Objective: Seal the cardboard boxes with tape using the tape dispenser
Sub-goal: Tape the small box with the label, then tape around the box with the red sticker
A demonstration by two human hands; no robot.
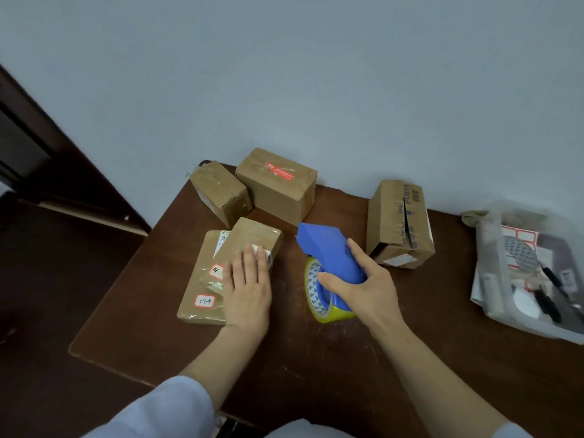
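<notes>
— Five cardboard boxes (275, 200) are counted on the dark brown bench (284, 358), which is set against a pale wall (316, 74). What else is to be seen around them?

— A clear plastic bin (493, 298) is placed at the bench's right edge; label sheets and dark pens can be made out inside it. A dark door (47, 147) is seen at the far left.

— How are the boxes laid out?

— A taped box (218, 191) and a red-labelled box (284, 175) are set side by side at the back. A printed box (395, 222), its top seam gaping dark, is set well to the right. A flat parcel (202, 279) with handwritten stickers lies at the front left, and a small box (249, 235) is rested on it.

— And the tool?

— The blue tape dispenser (328, 248) is held between the small box and the printed box. A yellow-tinted tape roll (316, 295) is mounted on it, low over the bench; whether the bench is touched cannot be told.

— The hands?

— The left hand (248, 286) is laid flat, fingers straight, on the small box. The right hand (366, 289) is wrapped tightly round the dispenser's handle.
</notes>
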